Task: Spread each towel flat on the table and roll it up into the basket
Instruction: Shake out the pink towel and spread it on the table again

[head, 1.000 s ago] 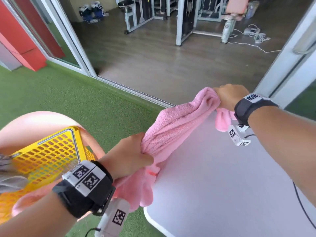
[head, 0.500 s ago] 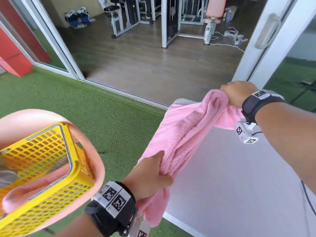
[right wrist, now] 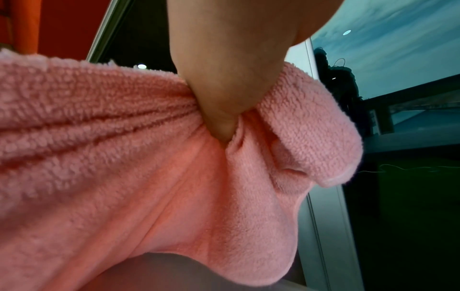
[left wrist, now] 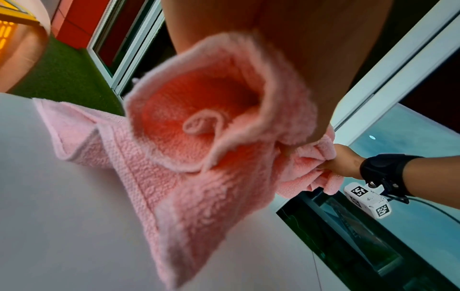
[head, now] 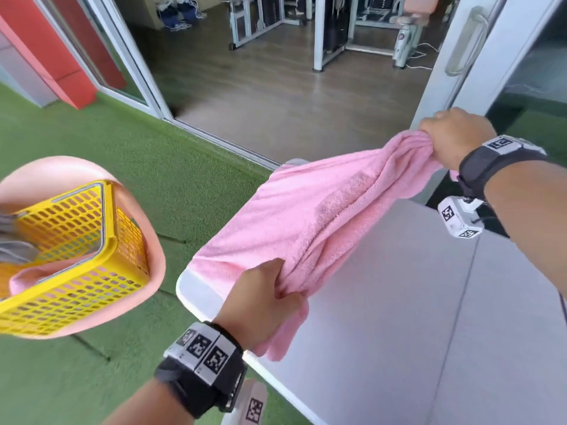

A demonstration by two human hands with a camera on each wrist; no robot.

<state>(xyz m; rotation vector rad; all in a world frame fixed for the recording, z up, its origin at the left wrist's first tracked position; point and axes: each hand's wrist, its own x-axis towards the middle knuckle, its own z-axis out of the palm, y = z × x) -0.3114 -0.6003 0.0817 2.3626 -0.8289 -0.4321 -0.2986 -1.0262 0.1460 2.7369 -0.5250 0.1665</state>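
Note:
A pink towel (head: pixel 310 219) hangs stretched between my two hands above the left end of the white table (head: pixel 399 332). Its far flap lies on the tabletop near the left edge. My left hand (head: pixel 264 302) grips the near bunched end, which curls into a loose fold (left wrist: pixel 196 118) under my palm. At the far end my right hand (head: pixel 451 136) clutches the other bunched corner (right wrist: pixel 248 157) above the table's back edge. A yellow perforated basket (head: pixel 76 250) sits at the left on a round pink stool (head: pixel 144 240), with a rolled pink towel (head: pixel 24 280) inside.
Green artificial turf (head: pixel 153 179) covers the floor left of the table. An open sliding door (head: pixel 460 56) leads to a room with gym machines (head: pixel 334 26) beyond. Grey cloth (head: pixel 12 246) pokes out of the basket's left side.
Both hands have pulled apart and the towel has opened from a tight bundle into a wider sheet, with its far flap now lying on the table. The view has shifted right.

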